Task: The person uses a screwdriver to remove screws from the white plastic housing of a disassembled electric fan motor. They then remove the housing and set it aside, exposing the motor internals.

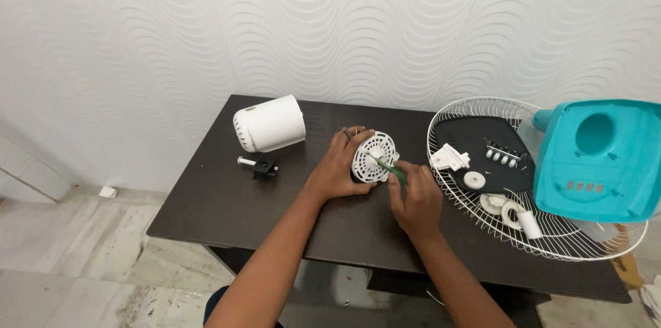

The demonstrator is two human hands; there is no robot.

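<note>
Left hand: my left hand (341, 166) rests on the dark counter (227, 204) near its middle, fingers (354, 136) curled over the far and left edge of a round white vented cover (374, 156), holding it tilted up on its edge.
Right hand: my right hand (415, 198) sits just right of and nearer than the cover, fingers closed round the green handle of a screwdriver (394, 172).
Screwdriver: its thin shaft slants up and left from my fist, and the tip meets the face of the cover near the centre (I cannot tell whether it sits in a screw).
Vented cover: a disc with radial slots, at the middle of the counter, between my two hands and touching both the left fingers and the tool.
White housing: a white drum-shaped housing (270, 123) lies on its side at the far left of the counter, well apart from my hands.
Black part: a small black part (261, 165) with a white stub lies just in front of that housing.
Wire guard: a round white wire guard (475, 221) lies flat on the right, holding a black plate (482, 149) and several small white pieces.
Teal base: a teal plastic base (602, 159) stands at the far right, overlapping the guard's edge.
</note>
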